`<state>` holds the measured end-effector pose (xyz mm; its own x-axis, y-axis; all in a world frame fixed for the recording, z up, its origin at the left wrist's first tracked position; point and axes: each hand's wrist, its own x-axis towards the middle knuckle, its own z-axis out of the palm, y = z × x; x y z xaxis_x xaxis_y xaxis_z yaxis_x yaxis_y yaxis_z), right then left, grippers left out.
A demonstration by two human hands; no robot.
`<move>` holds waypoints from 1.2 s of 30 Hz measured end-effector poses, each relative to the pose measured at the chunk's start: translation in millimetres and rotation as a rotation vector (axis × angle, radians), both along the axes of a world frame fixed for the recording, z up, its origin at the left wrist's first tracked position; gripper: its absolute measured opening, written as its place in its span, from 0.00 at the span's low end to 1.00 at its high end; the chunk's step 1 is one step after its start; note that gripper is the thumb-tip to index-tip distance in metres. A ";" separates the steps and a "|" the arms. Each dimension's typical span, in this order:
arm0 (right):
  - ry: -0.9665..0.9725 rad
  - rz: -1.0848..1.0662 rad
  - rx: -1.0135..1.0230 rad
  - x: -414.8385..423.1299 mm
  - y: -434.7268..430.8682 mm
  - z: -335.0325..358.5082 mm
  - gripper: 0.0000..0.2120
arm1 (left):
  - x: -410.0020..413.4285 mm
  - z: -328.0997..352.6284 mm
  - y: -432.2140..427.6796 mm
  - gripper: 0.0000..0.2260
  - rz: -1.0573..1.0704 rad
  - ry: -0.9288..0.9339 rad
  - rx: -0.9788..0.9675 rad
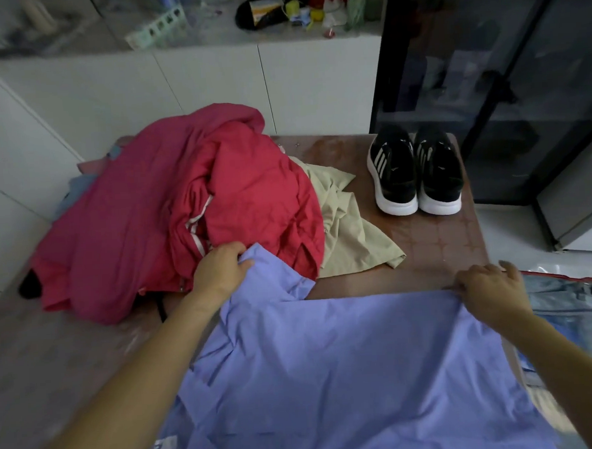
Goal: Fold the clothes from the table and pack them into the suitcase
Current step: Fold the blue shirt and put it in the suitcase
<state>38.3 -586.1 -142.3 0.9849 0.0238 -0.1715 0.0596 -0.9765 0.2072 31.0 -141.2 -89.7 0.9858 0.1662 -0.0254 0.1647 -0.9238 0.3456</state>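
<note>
Currently, wide lavender cotton shirt point(329, 360) is lying flat on the brown wooden table point(426, 245), far edge running left-right; left hand point(221, 267) and right hand point(490, 288) are pinching its far corners (red-rimmed suitcase point(571, 277) sitting nearer the right).

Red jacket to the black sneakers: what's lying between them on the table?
Head view: a beige garment, partly tucked under the red jacket, spreads toward the black sneakers; then a strip of bare brown table before the shoes.
</note>
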 end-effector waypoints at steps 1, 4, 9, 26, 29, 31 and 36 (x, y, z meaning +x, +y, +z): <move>-0.004 -0.024 -0.057 0.6 -5.3 3.6 0.09 | 1.0 3.2 0.0 0.07 0.047 -0.048 -0.116; 0.039 -0.124 -0.165 -1.7 -7.1 23.3 0.14 | 7.2 15.4 -9.3 0.05 0.175 -0.118 -0.447; 0.108 -0.037 0.436 2.8 70.4 42.6 0.14 | 4.9 24.3 -37.7 0.04 0.055 -0.030 -0.632; 0.070 0.675 0.294 33.7 222.7 78.4 0.04 | -27.0 42.9 -10.7 0.13 -0.077 -0.136 -0.781; -0.179 0.813 0.392 5.1 192.2 63.3 0.08 | -63.3 41.0 -17.1 0.07 -0.291 -0.056 -0.656; -0.226 0.907 0.453 -21.2 167.1 47.9 0.05 | -95.3 26.2 -20.4 0.02 -0.427 0.069 -0.564; -0.041 1.077 0.408 -83.6 111.9 -0.9 0.05 | -151.1 -12.3 -28.9 0.09 -0.625 0.559 -0.287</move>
